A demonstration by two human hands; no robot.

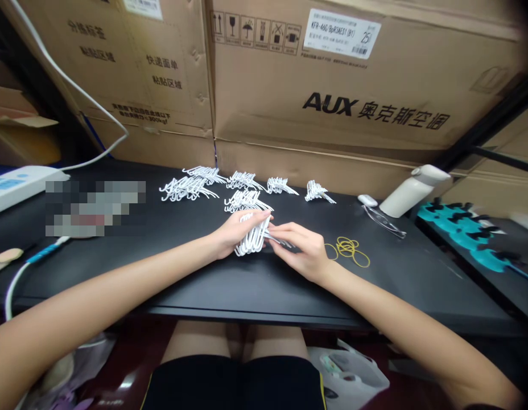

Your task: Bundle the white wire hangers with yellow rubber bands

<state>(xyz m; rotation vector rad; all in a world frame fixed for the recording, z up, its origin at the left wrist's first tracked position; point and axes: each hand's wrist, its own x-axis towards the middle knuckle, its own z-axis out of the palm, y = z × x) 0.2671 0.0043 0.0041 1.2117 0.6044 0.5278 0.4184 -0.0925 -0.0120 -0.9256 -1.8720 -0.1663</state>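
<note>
A bundle of white hooks (252,238) is held above the black table, its curved ends pointing toward me. My left hand (234,230) is closed around the bundle from the left, thumb across the top. From the right, my right hand (301,247) pinches the straight ends of the hooks, fingers closed. Just beyond the hands lies another pile of white hooks (242,200). Farther back are more hook piles, one at the left (185,187) and small ones (279,185) toward the right. Yellow rubber bands (348,248) lie right of my right hand.
Large cardboard boxes (264,85) wall off the table's back. At the right stand a white bottle (411,191), glasses (383,221) and a teal item with black pieces (464,233). A power strip (20,185) and white cable (16,279) are at the left.
</note>
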